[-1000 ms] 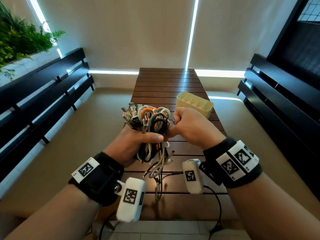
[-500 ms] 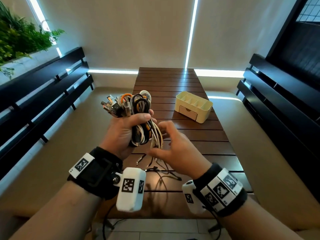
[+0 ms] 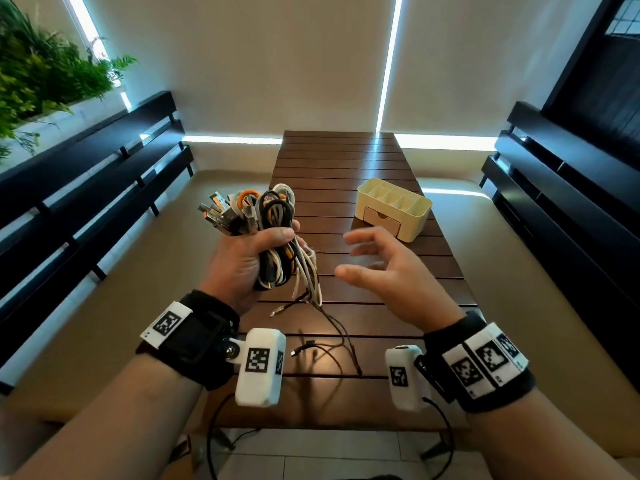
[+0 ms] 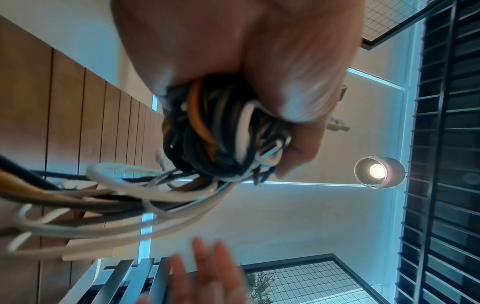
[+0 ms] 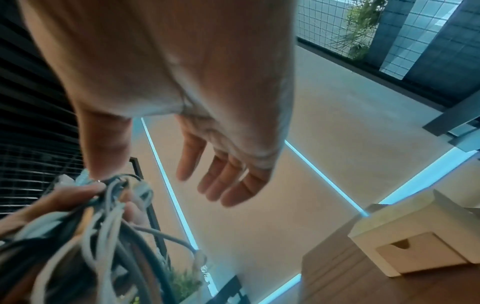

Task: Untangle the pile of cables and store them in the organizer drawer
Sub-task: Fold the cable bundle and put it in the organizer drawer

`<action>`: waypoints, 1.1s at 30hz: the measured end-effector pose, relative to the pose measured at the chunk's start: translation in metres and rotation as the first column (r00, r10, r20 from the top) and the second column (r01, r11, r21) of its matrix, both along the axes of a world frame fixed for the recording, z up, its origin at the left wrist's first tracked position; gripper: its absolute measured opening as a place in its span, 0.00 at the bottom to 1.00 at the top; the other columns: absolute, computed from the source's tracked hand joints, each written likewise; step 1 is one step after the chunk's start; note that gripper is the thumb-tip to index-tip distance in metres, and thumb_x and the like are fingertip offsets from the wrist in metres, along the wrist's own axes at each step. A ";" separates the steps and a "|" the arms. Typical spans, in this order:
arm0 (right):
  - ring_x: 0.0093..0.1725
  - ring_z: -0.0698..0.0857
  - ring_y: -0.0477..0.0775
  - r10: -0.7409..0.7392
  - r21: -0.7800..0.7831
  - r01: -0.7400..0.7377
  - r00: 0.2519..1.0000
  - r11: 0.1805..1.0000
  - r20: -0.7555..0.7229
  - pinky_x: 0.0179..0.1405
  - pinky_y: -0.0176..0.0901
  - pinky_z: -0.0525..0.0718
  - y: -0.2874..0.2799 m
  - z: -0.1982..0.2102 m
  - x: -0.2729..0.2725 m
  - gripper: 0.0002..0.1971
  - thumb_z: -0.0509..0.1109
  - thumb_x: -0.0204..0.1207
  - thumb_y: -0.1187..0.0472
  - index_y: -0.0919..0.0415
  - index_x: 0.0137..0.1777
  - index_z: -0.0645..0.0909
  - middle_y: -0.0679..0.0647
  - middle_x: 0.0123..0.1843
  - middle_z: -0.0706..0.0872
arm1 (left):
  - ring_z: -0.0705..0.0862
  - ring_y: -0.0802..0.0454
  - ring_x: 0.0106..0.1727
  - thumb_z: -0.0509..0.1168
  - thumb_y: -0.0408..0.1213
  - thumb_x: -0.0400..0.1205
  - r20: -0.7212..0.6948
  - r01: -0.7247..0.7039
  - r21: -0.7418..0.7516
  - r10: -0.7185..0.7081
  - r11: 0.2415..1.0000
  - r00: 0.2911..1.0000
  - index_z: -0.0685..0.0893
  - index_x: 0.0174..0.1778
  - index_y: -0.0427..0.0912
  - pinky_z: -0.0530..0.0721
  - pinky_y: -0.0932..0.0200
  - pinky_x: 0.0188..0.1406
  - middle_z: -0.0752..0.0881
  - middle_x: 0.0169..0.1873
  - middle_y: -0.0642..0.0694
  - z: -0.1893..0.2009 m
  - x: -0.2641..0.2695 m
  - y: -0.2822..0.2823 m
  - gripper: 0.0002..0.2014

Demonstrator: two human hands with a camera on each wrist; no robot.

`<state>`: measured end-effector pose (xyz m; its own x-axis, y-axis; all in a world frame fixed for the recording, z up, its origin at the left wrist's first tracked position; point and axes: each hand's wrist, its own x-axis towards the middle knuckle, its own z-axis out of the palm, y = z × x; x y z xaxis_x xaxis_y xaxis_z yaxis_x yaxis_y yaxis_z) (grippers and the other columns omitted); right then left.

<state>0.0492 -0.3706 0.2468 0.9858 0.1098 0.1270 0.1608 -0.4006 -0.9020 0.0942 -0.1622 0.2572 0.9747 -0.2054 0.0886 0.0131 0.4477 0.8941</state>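
My left hand (image 3: 242,265) grips a thick bundle of cables (image 3: 273,233), black, white and orange, with metal plugs sticking out at the top left. Loose ends hang down to the wooden table (image 3: 346,168). In the left wrist view the fingers wrap round the cable bundle (image 4: 223,131). My right hand (image 3: 381,268) hovers to the right of the bundle, fingers spread and holding nothing; the right wrist view shows the right hand (image 5: 223,176) with straight fingers. The cream organizer (image 3: 394,209) with its small drawer (image 3: 381,220) closed stands on the table beyond the right hand.
Thin dark cable ends (image 3: 332,344) lie on the table near its front edge. Dark slatted benches (image 3: 86,188) run along both sides of the table. Green plants (image 3: 41,74) stand at the far left.
My right hand let go of the cables and drew away to the right with fingers spread. The left hand shifted the bundle left, uncovering the organizer.
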 end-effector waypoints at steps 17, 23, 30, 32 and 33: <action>0.40 0.88 0.44 0.123 0.002 -0.124 0.991 0.992 0.044 0.38 0.36 0.85 0.048 -0.015 0.006 0.25 0.74 0.77 0.64 0.47 0.71 0.73 0.49 0.48 0.89 | 0.89 0.46 0.38 0.66 0.32 0.73 -0.073 0.094 -0.093 -0.101 0.991 0.992 0.87 0.46 0.35 0.91 0.49 0.41 0.87 0.35 0.40 0.004 -0.010 -0.007 0.09; 0.36 0.83 0.53 0.172 -0.110 -0.161 0.979 0.981 0.105 0.37 0.46 0.84 0.035 -0.020 0.013 0.05 0.74 0.78 0.57 0.51 0.51 0.82 0.54 0.39 0.87 | 0.88 0.47 0.37 0.65 0.33 0.73 -0.046 0.129 -0.097 -0.134 0.987 0.990 0.91 0.40 0.39 0.91 0.50 0.40 0.87 0.35 0.40 0.007 -0.012 -0.006 0.09; 0.50 0.74 0.47 0.099 -0.519 -0.053 0.993 0.853 0.061 0.57 0.44 0.69 0.017 -0.033 0.026 0.09 0.69 0.80 0.48 0.44 0.40 0.74 0.41 0.44 0.76 | 0.88 0.48 0.39 0.64 0.33 0.74 0.012 0.109 -0.111 -0.108 0.988 0.994 0.89 0.43 0.38 0.90 0.47 0.42 0.88 0.36 0.42 0.015 -0.003 0.000 0.09; 0.55 0.72 0.47 -0.008 -0.604 0.079 0.993 0.793 0.119 0.59 0.48 0.66 0.010 -0.042 0.033 0.08 0.67 0.79 0.55 0.39 0.49 0.72 0.38 0.50 0.73 | 0.89 0.50 0.39 0.64 0.33 0.74 0.015 0.083 -0.130 -0.082 0.988 0.996 0.91 0.41 0.40 0.90 0.49 0.41 0.89 0.36 0.45 0.017 0.002 0.004 0.09; 0.58 0.72 0.48 -0.056 -0.622 0.104 0.994 0.776 0.096 0.59 0.49 0.65 0.005 -0.050 0.034 0.13 0.66 0.79 0.59 0.38 0.55 0.71 0.37 0.53 0.72 | 0.89 0.51 0.39 0.65 0.32 0.75 0.026 0.068 -0.146 -0.065 0.987 0.998 0.92 0.40 0.42 0.90 0.51 0.40 0.89 0.36 0.47 0.021 0.004 0.007 0.09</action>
<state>0.0829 -0.3657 0.1968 0.9861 0.1095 0.1254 0.1539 -0.8868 -0.4357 0.0984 -0.1551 0.2779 0.9569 -0.2526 0.1432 0.0288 0.5731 0.8190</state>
